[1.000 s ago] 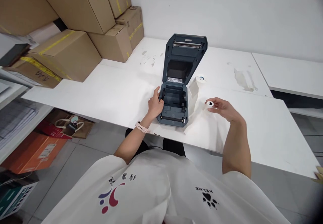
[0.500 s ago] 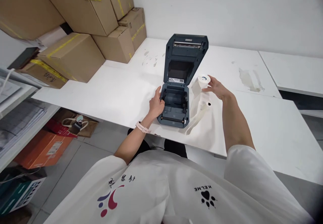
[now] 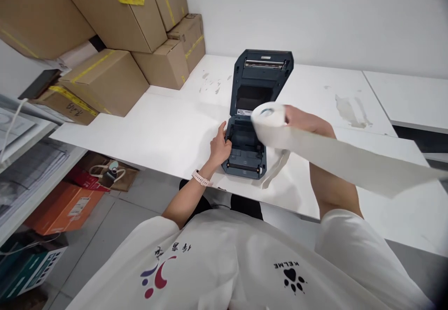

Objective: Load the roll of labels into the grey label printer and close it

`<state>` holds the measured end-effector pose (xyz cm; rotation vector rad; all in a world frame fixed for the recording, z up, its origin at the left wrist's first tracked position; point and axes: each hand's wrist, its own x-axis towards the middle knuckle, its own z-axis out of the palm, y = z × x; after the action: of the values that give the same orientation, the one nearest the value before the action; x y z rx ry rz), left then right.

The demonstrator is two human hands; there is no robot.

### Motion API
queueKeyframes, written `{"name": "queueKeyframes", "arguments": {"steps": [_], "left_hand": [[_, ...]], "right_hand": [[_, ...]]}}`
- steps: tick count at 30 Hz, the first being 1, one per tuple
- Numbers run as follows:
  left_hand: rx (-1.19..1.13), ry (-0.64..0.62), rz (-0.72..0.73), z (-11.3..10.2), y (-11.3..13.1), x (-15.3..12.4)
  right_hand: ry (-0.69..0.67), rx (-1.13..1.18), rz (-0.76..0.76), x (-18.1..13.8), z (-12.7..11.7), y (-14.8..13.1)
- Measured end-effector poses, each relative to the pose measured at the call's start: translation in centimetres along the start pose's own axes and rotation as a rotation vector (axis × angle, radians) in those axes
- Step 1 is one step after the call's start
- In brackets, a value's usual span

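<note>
A dark grey label printer (image 3: 242, 169) stands on the white table with its lid (image 3: 239, 84) swung up and its empty roll bay showing. My left hand (image 3: 220, 148) grips the printer's left edge, thumb over the rim. Raised above the printer's right side, my right hand (image 3: 305, 118) holds a roll of white label paper (image 3: 270, 122) by its side; some of its fingers are hidden by the paper. A long loose strip trails from the roll to the right, across my forearm. Another pale paper strip (image 3: 275, 172) lies beside the printer.
Cardboard boxes (image 3: 105, 84) are stacked at the table's back left. A white wall rises behind the table (image 3: 168, 128). Shelves (image 3: 38, 161) and an orange box (image 3: 65, 207) are at the lower left.
My right hand has lifted the label paper roll off the table and moved it up and left over the printer, its strip now stretched out. My left hand stays on the printer.
</note>
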<state>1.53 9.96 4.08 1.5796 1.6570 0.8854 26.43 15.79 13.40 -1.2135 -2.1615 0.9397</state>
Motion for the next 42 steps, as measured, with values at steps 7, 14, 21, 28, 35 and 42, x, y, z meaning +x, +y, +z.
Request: {"name": "queueKeyframes", "arguments": {"steps": [7, 14, 21, 28, 35, 42], "left_hand": [[-0.023, 0.006, 0.005, 0.2, -0.2, 0.1], [-0.035, 0.002, 0.002, 0.0, -0.2, -0.1], [-0.114, 0.010, 0.000, 0.2, -0.3, -0.1], [-0.186, 0.024, 0.014, 0.3, -0.5, -0.1], [-0.245, 0.023, 0.074, 0.8, -1.3, 0.1], [-0.320, 0.019, 0.065, 1.3, -2.1, 0.8]], "right_hand": [[-0.421, -0.857, 0.037, 4.0, 6.0, -4.5], [-0.412, -0.824, 0.120, 4.6, 8.3, -1.7], [-0.079, -0.511, -0.184, -4.9, 10.9, -3.2], [0.052, -0.560, -0.097, -9.1, 16.2, -2.7], [0.034, -0.554, -0.092, -8.9, 15.9, -2.9], [0.038, -0.536, -0.107, -9.0, 16.2, -2.7]]}}
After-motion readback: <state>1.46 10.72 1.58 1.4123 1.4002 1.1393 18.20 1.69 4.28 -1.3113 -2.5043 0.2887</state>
